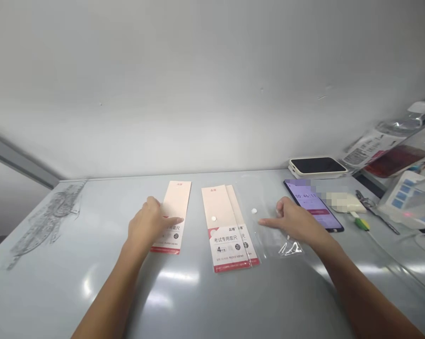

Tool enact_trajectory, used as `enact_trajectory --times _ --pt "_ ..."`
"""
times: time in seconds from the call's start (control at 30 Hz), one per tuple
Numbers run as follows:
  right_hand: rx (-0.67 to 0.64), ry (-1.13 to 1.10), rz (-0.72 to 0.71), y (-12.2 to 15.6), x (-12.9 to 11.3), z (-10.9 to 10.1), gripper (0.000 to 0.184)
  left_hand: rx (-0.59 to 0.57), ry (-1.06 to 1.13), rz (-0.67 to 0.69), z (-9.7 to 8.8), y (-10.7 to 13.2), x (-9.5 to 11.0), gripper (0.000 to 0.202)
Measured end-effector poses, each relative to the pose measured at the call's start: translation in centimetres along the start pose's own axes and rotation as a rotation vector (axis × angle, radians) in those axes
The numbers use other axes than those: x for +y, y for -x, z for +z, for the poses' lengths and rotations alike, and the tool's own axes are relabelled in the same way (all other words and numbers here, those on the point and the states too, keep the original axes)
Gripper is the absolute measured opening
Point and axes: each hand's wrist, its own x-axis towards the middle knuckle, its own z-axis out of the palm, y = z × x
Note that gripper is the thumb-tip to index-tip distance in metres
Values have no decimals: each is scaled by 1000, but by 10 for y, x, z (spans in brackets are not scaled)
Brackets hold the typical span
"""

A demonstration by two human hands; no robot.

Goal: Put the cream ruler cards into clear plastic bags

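Left hand point(147, 226) lies open on a pink ruler-set packet point(172, 205), gripping nothing; right hand point(292, 221), open and empty, is over a clear plastic sleeve point(279, 240), right of the overlapping packets point(221, 226)!

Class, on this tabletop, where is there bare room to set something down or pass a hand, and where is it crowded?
Bare tabletop lies nearest the viewer, below the ruler-set packets, and between the left hand and the grey sketch marking. The far right is crowded: phone, power bank, scissors.
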Motion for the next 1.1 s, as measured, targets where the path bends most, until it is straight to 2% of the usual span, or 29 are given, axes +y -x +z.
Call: enact_trajectory --times 0.1,0.2,0.33,0.43,0.53,0.57,0.63,0.67,0.8,0.9,1.0,1.1 --pt "-43 -144 -59 1 -3 -4 40 -13 -4 1 -1 -2 -3 70" --pt "-67 -307 -99 4 -11 -6 39 -82 -44 -30 -2 -5 -6 61" --pt "46 -545 -213 11 -21 -5 39 -106 20 -13 -2 -7 -8 55" --pt "140 -687 -295 16 -24 -3 39 -85 225 -3 -5 -5 -5 53" --pt "150 -830 -301 20 -25 -4 38 -104 570 97 -8 1 3 45" --pt "149 -889 -290 22 -25 -5 37 -85 676 140 -7 5 8 44" --pt "156 -994 -272 24 -26 -5 36 27 828 183 -2 15 17 44" --pt "165 -1027 -273 25 -27 -5 35 39 912 223 2 21 23 43" --pt "124 -1027 -341 31 -38 6 35 93 1094 326 21 47 43 43" --pt "76 -999 -446 38 -47 20 32 42 1165 340 31 64 53 48" --pt "85 -930 -474 44 -53 30 28 30 1284 343 32 72 58 53" --pt "112 -896 -449 46 -54 33 23 136 1339 330 27 73 60 57"
